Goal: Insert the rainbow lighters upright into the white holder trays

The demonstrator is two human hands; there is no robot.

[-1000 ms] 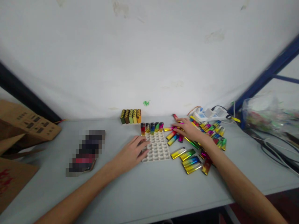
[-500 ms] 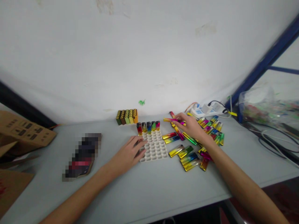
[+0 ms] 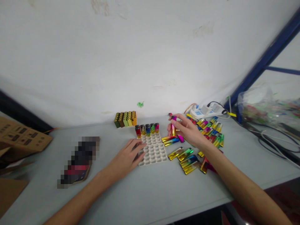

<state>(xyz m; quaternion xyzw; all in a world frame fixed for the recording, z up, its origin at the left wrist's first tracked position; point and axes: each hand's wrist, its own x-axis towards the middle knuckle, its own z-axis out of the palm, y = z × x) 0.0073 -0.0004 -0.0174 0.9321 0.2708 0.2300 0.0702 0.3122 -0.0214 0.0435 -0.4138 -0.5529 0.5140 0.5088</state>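
1. The lighter [image 3: 173,126] was held roughly upright by the fingers of the right hand [image 3: 188,130], clamped on it above the surface, to the right of the tray [image 3: 153,151].
2. The tray's left side was touched by the left hand [image 3: 127,154], its fingers partly spread and bent; nothing was seen gripped in it.
3. Five upright lighters [image 3: 147,129] were lined up in the tray's far row.
4. Loose lighters [image 3: 188,161] were scattered flat on the surface [image 3: 140,193], right of the tray.
5. A block of lighters [image 3: 126,119] was placed near the wall [image 3: 117,62].
6. A power strip [image 3: 206,111] was set behind the loose lighters, with a cardboard box [image 3: 22,133] at far left.
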